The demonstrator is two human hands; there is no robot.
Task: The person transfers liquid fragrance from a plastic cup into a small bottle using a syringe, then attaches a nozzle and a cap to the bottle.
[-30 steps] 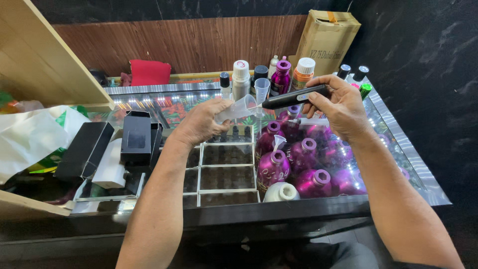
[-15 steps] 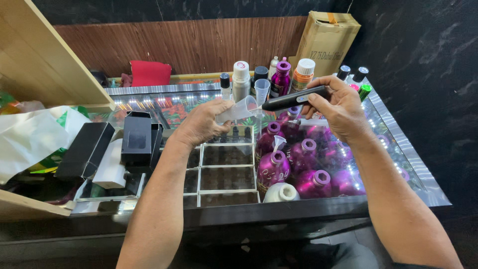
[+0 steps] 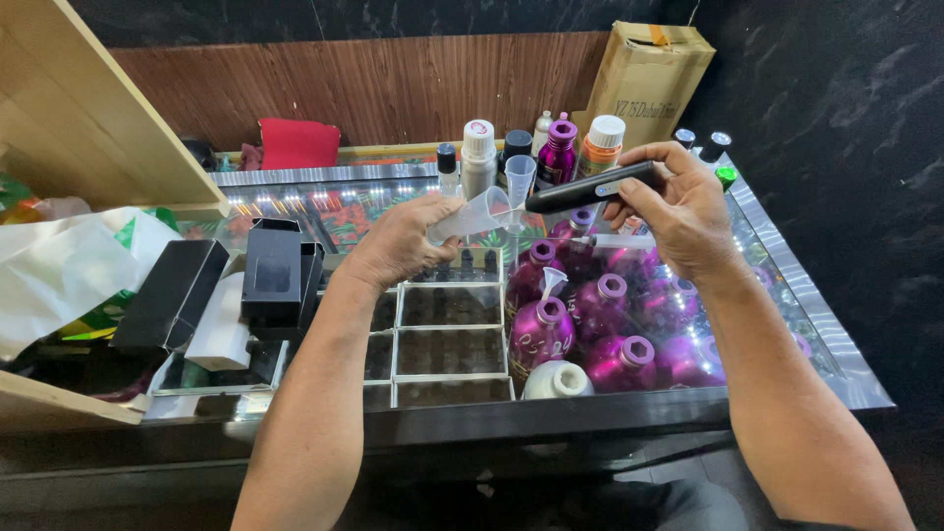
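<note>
Left hand [image 3: 398,241] has its grip closed round a clear plastic measuring cup [image 3: 474,213] tipped on its side above the glass table [image 3: 816,344], right hand [image 3: 678,211] clamped on a slim black device [image 3: 590,187] pointed at the cup's mouth, purple bottles [image 3: 590,320] clustered below.

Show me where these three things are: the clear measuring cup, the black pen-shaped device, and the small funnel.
clear measuring cup [image 3: 476,213], head view, on its tilted side wall by the left hand.
black pen-shaped device [image 3: 590,187], head view, on the middle of its body.
small funnel [image 3: 519,173], head view, on its clear cone.
</note>
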